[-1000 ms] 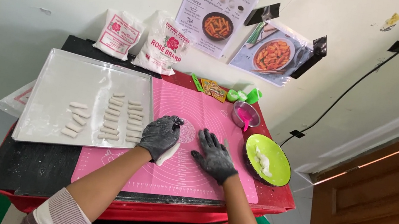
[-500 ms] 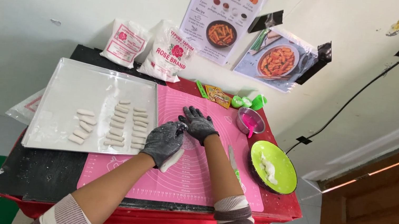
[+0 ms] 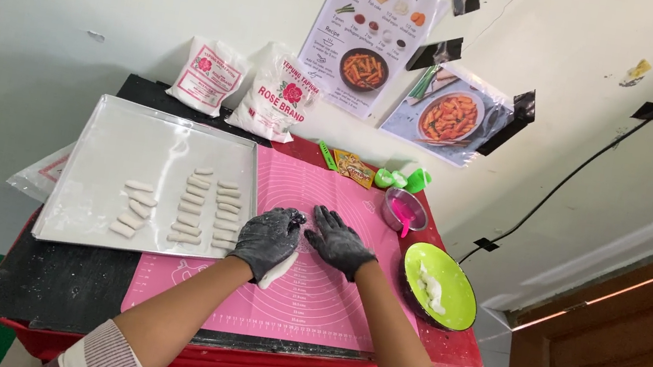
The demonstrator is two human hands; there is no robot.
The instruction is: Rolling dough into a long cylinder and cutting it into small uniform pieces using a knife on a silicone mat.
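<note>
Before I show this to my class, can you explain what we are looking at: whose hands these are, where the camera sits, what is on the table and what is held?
The one picture comes from a camera worn on a person's head, looking down. Both hands wear dark gloves. The left hand rests on a white dough roll, pressing it onto the pink mat. The right hand lies flat on the mat, holding nothing. A white tray holds rows of cut dough pieces. A green plate carries more dough, beside a small bowl.
</note>
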